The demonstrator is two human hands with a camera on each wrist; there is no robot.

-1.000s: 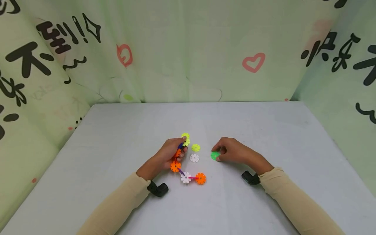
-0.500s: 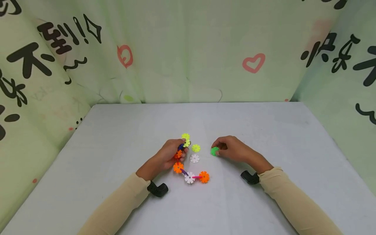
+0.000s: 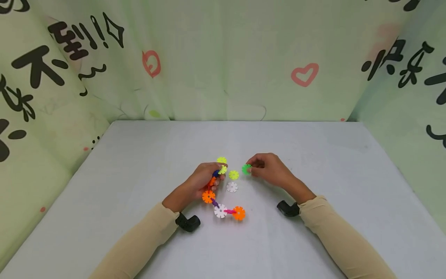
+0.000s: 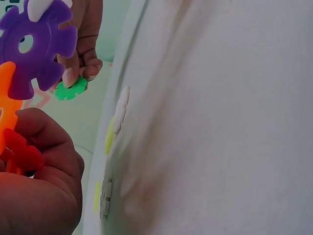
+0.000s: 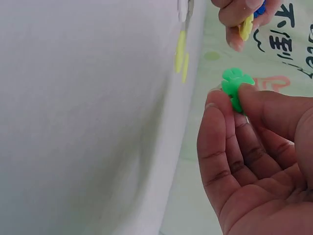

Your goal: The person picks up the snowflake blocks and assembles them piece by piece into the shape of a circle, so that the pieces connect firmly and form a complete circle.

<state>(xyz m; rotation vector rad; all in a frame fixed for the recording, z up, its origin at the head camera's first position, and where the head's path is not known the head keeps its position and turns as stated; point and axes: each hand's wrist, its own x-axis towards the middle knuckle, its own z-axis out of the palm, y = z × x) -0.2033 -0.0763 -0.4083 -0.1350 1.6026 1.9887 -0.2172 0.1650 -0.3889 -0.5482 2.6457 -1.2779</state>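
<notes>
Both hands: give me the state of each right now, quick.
Left hand: closed, holding the chain of colorful discs.
Right hand: closed, pinching the green disc.

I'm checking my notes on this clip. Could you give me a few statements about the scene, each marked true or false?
1. The right hand pinches a green disc. True.
2. The left hand grips a chain of joined discs. True.
3. The green disc is attached to the chain of joined discs. False: it is apart from it.
4. A white disc lies on the table. True.
5. In the head view, the chain's lower right end is a blue disc. False: it is an orange disc.
</notes>
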